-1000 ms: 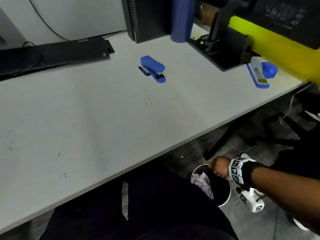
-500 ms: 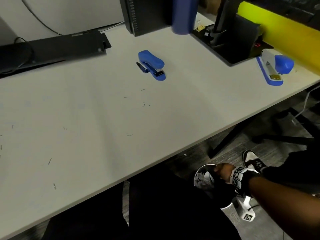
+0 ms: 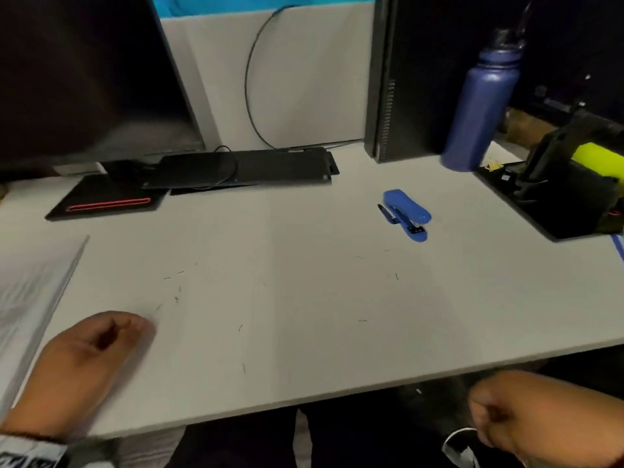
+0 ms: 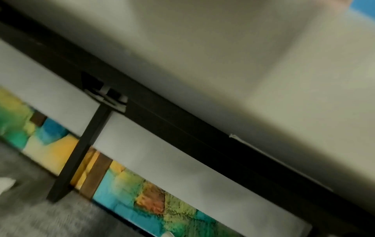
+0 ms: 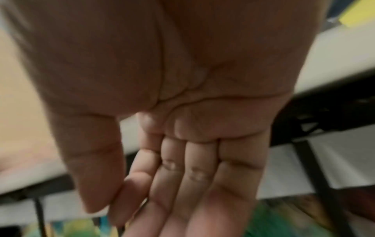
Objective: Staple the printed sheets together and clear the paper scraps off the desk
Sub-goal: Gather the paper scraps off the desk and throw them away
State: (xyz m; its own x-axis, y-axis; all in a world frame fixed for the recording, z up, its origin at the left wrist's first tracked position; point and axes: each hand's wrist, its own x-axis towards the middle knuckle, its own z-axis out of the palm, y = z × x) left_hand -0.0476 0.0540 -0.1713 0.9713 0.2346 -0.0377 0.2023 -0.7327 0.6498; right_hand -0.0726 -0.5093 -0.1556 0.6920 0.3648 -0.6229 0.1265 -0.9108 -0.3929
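Note:
A blue stapler lies on the white desk, right of the middle. At the left edge a stack of printed sheets shows blurred. Several loose staples are scattered on the desktop. My left hand rests over the desk's front left, fingers loosely curled and holding nothing. My right hand hangs below the desk's front edge at the lower right. In the right wrist view the right hand shows an empty palm with fairly straight fingers. The left wrist view shows only the desk edge, no fingers.
A dark monitor, a black keyboard and a black pad line the back. A computer tower, a blue bottle and a black organizer stand at the right. A bin's white rim shows under the desk.
My right hand has come up out of the bin to just below the desk edge. The view has swung left, and the left hand and the sheets have come into view.

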